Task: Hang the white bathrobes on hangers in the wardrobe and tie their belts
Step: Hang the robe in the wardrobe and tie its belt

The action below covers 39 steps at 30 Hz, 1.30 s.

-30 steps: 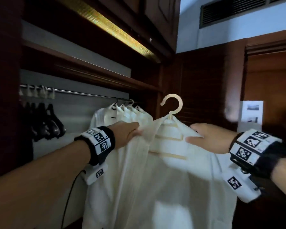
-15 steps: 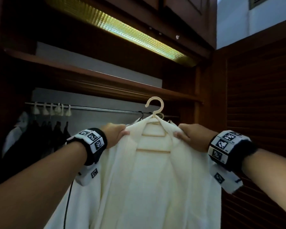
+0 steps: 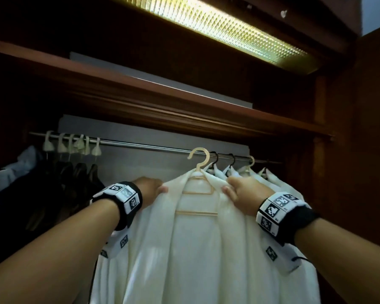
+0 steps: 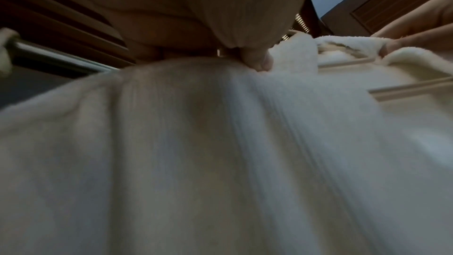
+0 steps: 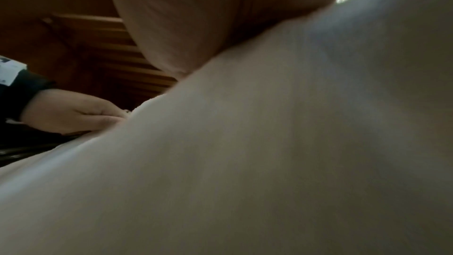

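Note:
A white bathrobe [image 3: 195,249] drapes over a pale hanger [image 3: 199,159], held up in front of the wardrobe rail [image 3: 140,145]. The hanger's hook is level with the rail; whether it rests on it I cannot tell. My left hand [image 3: 150,190] grips the robe's left shoulder, thumb on the front; in the left wrist view my left hand [image 4: 255,61] pinches the cloth [image 4: 220,162]. My right hand [image 3: 239,190] grips the right shoulder by the collar. The right wrist view is mostly filled by blurred robe [image 5: 269,162], with my left hand [image 5: 73,111] at its left.
Several white robes [image 3: 250,172] hang on the rail to the right. Dark garments [image 3: 53,194] and pale empty hanger hooks [image 3: 75,143] hang at the left. A wooden shelf [image 3: 162,95] and a lit lamp strip [image 3: 228,29] sit above. A wooden side wall [image 3: 360,150] closes the right.
Both hands have carried the robe and hanger up and forward into the wardrobe, bringing the hook from below the rail up to its level. The view has tilted upward.

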Each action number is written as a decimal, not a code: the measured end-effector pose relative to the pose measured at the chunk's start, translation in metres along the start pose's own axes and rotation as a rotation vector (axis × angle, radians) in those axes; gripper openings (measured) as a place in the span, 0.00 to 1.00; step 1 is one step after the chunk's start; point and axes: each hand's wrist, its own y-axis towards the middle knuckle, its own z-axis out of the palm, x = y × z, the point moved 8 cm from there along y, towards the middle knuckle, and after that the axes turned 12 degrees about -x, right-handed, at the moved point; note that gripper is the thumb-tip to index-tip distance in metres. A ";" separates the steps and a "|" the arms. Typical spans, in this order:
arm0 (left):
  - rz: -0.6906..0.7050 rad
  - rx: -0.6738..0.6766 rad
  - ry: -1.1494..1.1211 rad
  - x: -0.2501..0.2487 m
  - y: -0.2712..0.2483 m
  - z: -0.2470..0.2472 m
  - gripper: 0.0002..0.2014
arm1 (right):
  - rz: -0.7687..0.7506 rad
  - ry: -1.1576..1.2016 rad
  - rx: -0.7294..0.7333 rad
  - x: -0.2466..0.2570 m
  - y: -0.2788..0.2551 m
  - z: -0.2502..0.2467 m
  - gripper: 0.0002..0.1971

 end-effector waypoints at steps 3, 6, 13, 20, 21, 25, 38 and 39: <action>-0.010 -0.004 0.035 0.013 0.043 0.029 0.21 | 0.040 -0.033 0.016 -0.007 0.033 0.033 0.17; -0.038 -0.004 0.006 0.029 0.096 0.055 0.22 | 0.072 -0.075 0.037 -0.010 0.079 0.051 0.15; -0.098 0.003 -0.022 0.079 0.230 0.106 0.26 | 0.094 -0.156 0.021 -0.005 0.198 0.109 0.19; -0.124 0.004 -0.096 0.100 0.264 0.186 0.23 | 0.104 -0.092 0.078 -0.012 0.209 0.204 0.15; -0.144 -0.020 -0.127 0.103 0.266 0.194 0.23 | 0.105 -0.072 0.075 -0.014 0.206 0.213 0.15; -0.172 -0.090 -0.154 0.101 0.259 0.191 0.24 | 0.043 -0.040 0.029 -0.019 0.203 0.216 0.16; -0.001 -0.198 0.041 0.065 0.260 0.158 0.26 | -0.035 0.162 -0.053 -0.004 0.215 0.247 0.28; 0.012 -0.232 0.064 0.064 0.257 0.158 0.29 | -0.035 0.164 -0.071 -0.006 0.217 0.250 0.27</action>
